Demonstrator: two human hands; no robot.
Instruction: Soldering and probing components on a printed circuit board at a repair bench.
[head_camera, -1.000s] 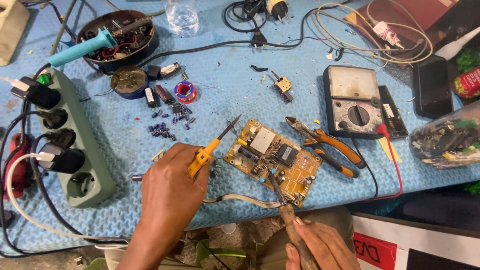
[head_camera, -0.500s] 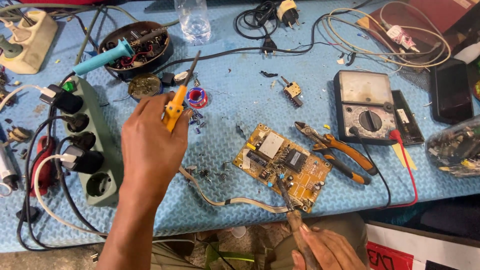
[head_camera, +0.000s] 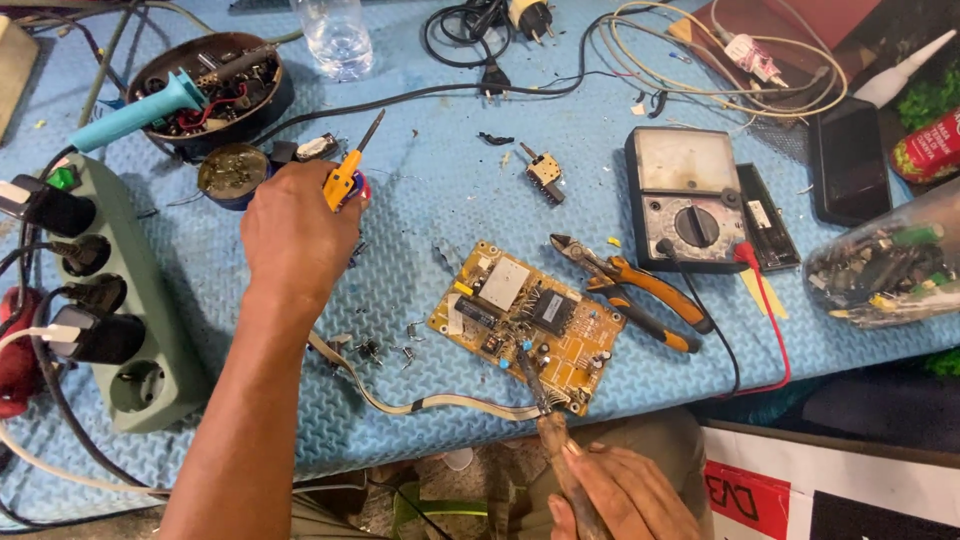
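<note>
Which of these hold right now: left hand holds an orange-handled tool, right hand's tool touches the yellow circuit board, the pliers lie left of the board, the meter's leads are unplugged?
1. The left hand holds a small orange-handled screwdriver. True.
2. The right hand holds a thin tool whose tip reaches the yellow circuit board. True.
3. The orange-handled pliers lie left of the board. False: they lie to its right.
4. The grey analogue meter has no leads plugged in. False: a black and a red lead run from it.
</note>
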